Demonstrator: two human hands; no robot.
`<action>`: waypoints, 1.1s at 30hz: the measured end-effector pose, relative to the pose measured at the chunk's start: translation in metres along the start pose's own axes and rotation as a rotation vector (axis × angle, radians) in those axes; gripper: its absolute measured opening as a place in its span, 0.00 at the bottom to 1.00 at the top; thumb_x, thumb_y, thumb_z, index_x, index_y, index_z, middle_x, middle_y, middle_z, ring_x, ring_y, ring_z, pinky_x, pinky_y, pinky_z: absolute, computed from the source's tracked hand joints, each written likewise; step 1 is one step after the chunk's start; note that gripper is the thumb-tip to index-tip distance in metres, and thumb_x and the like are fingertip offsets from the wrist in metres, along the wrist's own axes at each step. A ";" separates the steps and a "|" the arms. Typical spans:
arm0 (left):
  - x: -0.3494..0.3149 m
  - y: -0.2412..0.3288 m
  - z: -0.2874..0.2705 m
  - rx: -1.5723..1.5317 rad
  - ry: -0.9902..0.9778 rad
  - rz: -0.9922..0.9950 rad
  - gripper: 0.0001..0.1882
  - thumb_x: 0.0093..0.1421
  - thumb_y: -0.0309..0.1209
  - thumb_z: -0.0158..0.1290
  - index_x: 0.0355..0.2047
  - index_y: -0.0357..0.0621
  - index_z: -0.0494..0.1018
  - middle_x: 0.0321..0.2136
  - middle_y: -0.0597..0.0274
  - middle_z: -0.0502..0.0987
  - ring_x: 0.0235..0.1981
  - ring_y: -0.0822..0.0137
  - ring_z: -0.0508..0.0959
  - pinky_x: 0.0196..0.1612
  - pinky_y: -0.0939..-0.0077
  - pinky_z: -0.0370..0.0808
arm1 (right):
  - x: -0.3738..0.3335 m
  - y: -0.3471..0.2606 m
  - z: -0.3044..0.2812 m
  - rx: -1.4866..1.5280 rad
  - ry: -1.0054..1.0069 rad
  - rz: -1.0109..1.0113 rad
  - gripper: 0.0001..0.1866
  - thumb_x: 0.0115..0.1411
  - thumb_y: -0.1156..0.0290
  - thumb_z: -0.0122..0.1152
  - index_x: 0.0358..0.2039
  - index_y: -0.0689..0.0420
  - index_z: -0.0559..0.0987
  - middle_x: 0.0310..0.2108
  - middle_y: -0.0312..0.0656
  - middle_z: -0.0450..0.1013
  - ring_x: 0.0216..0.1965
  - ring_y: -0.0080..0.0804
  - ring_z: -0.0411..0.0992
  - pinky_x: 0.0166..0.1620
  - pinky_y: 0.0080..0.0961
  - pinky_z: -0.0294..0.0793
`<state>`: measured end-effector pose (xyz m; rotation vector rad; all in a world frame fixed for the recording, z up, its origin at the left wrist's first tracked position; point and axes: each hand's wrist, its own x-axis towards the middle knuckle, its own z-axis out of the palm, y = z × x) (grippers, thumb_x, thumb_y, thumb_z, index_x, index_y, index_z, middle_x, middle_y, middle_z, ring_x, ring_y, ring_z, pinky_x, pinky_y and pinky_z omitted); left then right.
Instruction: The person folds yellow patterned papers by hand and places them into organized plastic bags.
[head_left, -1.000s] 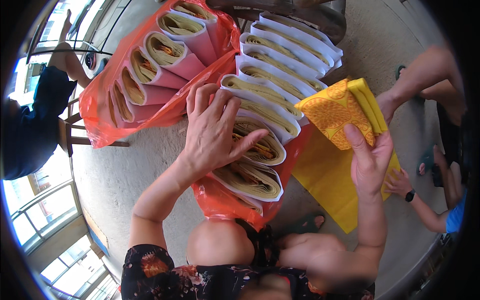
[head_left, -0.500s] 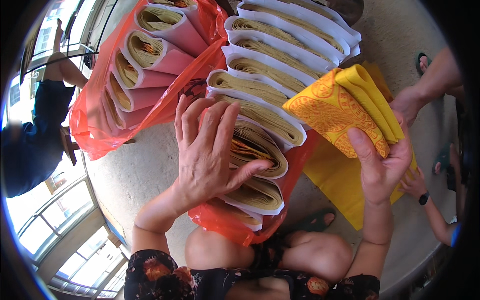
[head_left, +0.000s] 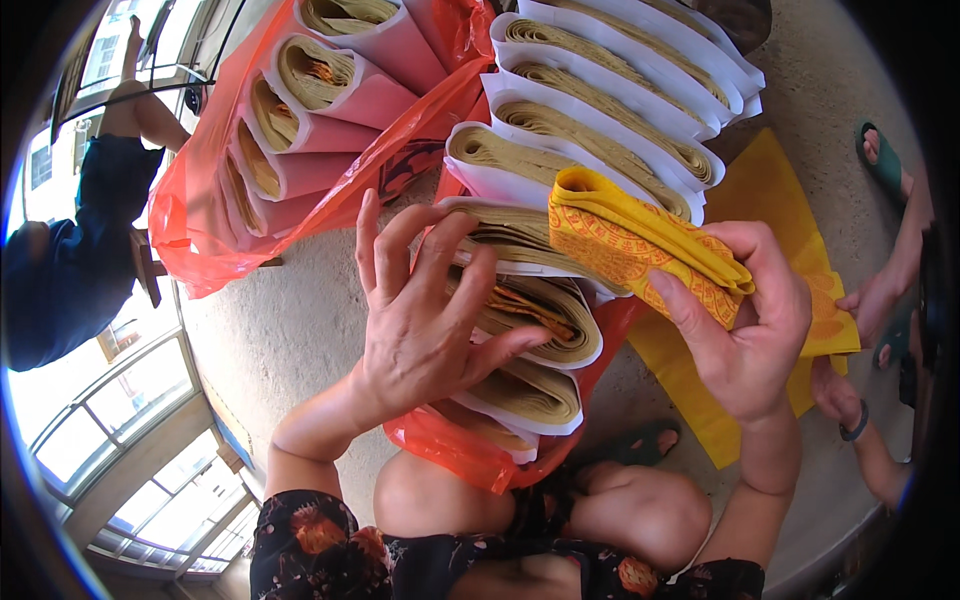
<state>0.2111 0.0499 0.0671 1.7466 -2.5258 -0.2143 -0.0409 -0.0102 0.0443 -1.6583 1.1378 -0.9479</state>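
My right hand (head_left: 755,330) pinches a folded yellow sheet (head_left: 620,240) with red printing, its thumb on the near side. The folded sheet hangs over the right end of the row of tan paper bundles in white wrappers (head_left: 575,150). My left hand (head_left: 415,325) is open, fingers spread over the left ends of the nearer bundles. Its fingertips touch a bundle's white wrapper, and its thumb reaches over a bundle (head_left: 560,320) with orange-printed paper tucked inside. A nearer tan bundle (head_left: 535,395) lies partly under that hand.
A red plastic bag (head_left: 450,450) lies under the row's near end. Another red bag (head_left: 185,240) at left holds pink-wrapped bundles (head_left: 350,110). At right, another person's hands (head_left: 840,400) touch a large yellow sheet (head_left: 690,390). Sandalled feet (head_left: 885,165) stand beyond it. Someone sits at far left.
My right hand has brought the folded yellow sheet left and tilted it over the bundles. My left hand's fingers have bent and spread more. A second hand now shows at the large yellow sheet.
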 end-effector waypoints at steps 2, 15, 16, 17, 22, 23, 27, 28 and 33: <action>-0.002 0.000 0.001 0.016 0.006 0.004 0.35 0.53 0.59 0.59 0.45 0.39 0.73 0.50 0.52 0.70 0.55 0.46 0.66 0.63 0.38 0.53 | -0.001 -0.001 0.001 0.017 -0.003 0.013 0.13 0.52 0.76 0.71 0.36 0.63 0.76 0.27 0.40 0.75 0.27 0.26 0.74 0.34 0.21 0.73; 0.015 -0.002 0.002 -0.051 0.055 0.024 0.37 0.50 0.59 0.62 0.41 0.33 0.72 0.41 0.51 0.71 0.48 0.46 0.67 0.64 0.37 0.51 | 0.005 -0.003 0.003 -0.007 -0.023 0.063 0.11 0.55 0.78 0.69 0.35 0.63 0.74 0.28 0.43 0.77 0.30 0.27 0.78 0.36 0.22 0.75; 0.014 -0.003 0.003 -0.054 0.054 0.038 0.37 0.51 0.60 0.60 0.39 0.33 0.72 0.41 0.52 0.71 0.49 0.45 0.67 0.65 0.37 0.50 | 0.005 -0.002 0.003 -0.011 -0.022 0.057 0.11 0.55 0.78 0.69 0.35 0.63 0.74 0.28 0.43 0.77 0.31 0.28 0.79 0.36 0.22 0.75; 0.015 -0.004 0.002 -0.069 0.051 0.060 0.36 0.52 0.60 0.60 0.39 0.34 0.72 0.41 0.52 0.71 0.49 0.45 0.67 0.65 0.37 0.49 | 0.005 -0.002 0.004 -0.016 -0.020 0.052 0.11 0.55 0.78 0.69 0.35 0.63 0.74 0.28 0.44 0.77 0.31 0.28 0.79 0.36 0.22 0.75; 0.014 -0.018 0.003 -0.216 0.032 0.126 0.29 0.59 0.57 0.54 0.36 0.37 0.74 0.39 0.54 0.71 0.52 0.46 0.66 0.68 0.37 0.41 | 0.007 -0.004 0.002 -0.021 -0.022 0.040 0.12 0.55 0.78 0.68 0.37 0.64 0.74 0.29 0.46 0.78 0.31 0.29 0.79 0.36 0.24 0.75; 0.013 -0.020 0.003 -0.232 0.025 0.133 0.28 0.59 0.56 0.54 0.35 0.38 0.74 0.38 0.54 0.71 0.52 0.47 0.66 0.68 0.37 0.41 | 0.007 -0.004 0.001 -0.029 -0.028 0.041 0.12 0.55 0.78 0.68 0.37 0.64 0.74 0.29 0.46 0.78 0.31 0.29 0.79 0.36 0.24 0.75; 0.013 -0.023 0.000 -0.295 -0.026 0.163 0.25 0.62 0.53 0.52 0.36 0.39 0.76 0.38 0.55 0.72 0.53 0.48 0.66 0.68 0.36 0.40 | 0.007 -0.010 0.003 -0.029 -0.038 0.058 0.13 0.56 0.78 0.68 0.38 0.64 0.73 0.29 0.48 0.78 0.31 0.30 0.79 0.35 0.24 0.75; 0.012 -0.022 -0.002 -0.286 -0.063 0.176 0.25 0.63 0.53 0.51 0.36 0.39 0.76 0.39 0.55 0.72 0.54 0.47 0.65 0.68 0.36 0.39 | 0.007 -0.013 0.003 -0.045 -0.045 0.073 0.13 0.56 0.79 0.68 0.38 0.64 0.73 0.29 0.48 0.78 0.31 0.30 0.79 0.35 0.24 0.75; 0.004 -0.031 -0.001 -0.355 -0.125 0.266 0.27 0.64 0.52 0.49 0.44 0.39 0.78 0.53 0.53 0.71 0.66 0.45 0.57 0.69 0.38 0.38 | 0.008 -0.016 0.003 -0.088 -0.010 0.020 0.13 0.57 0.79 0.67 0.40 0.63 0.74 0.29 0.47 0.79 0.30 0.31 0.79 0.34 0.24 0.75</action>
